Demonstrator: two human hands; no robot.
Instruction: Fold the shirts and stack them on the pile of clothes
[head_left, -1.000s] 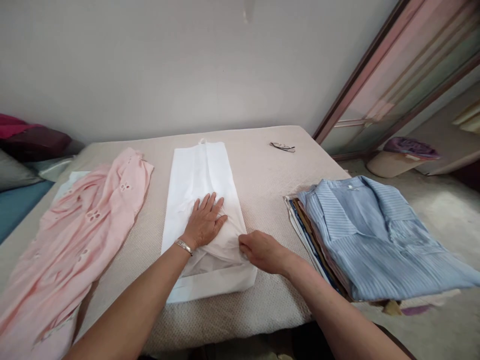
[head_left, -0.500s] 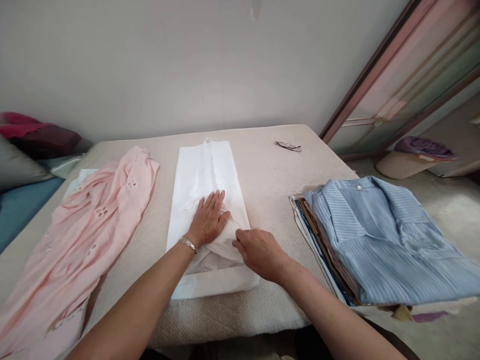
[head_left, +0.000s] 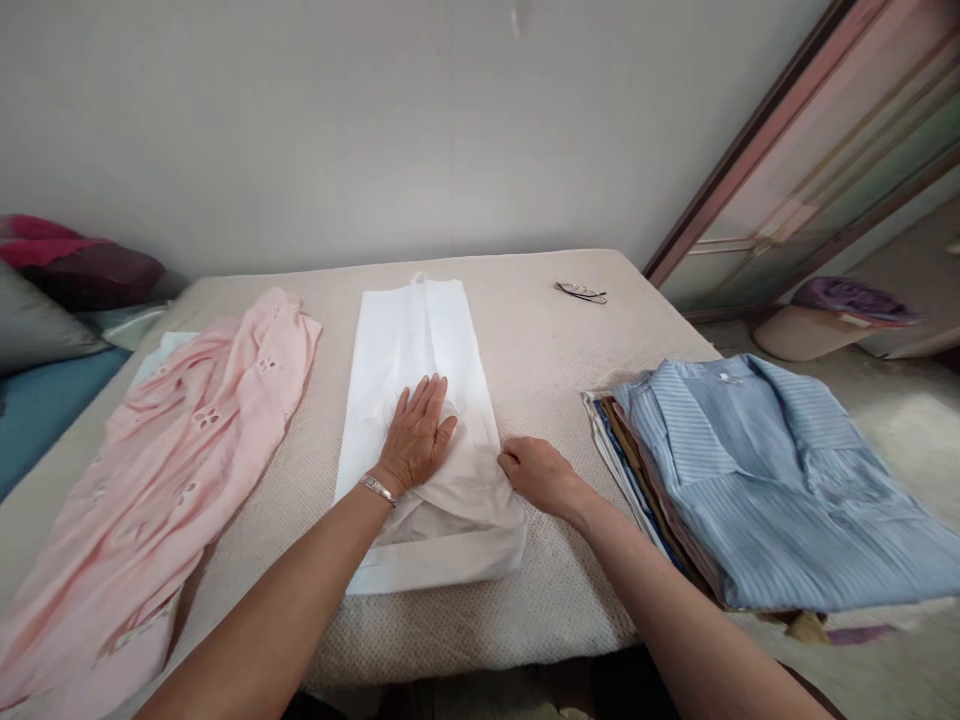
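Observation:
A white garment (head_left: 405, 330) lies folded into a long rectangle on the padded table, with a small loop at its far end. Flat on its middle rests my left hand (head_left: 414, 440), fingers stretched out, a bracelet at the wrist. Thin, wrinkled white cloth shows under and below that palm. My right hand (head_left: 541, 475) is closed at the garment's right edge, pinching the thin cloth and drawing it out to the side. Its fingertips are mostly hidden from me.
A pink garment with cut-out flowers (head_left: 217, 420) lies left on the beige covered table (head_left: 540, 370). Eyeglasses (head_left: 581, 293) rest near the back. At right sits a stack of folded clothes topped by a blue striped shirt (head_left: 780, 500). The wall (head_left: 420, 140) stands behind.
My right hand has moved right and slightly away from me, pulling the thin cloth out to the garment's right edge. The left hand stays flat in place.

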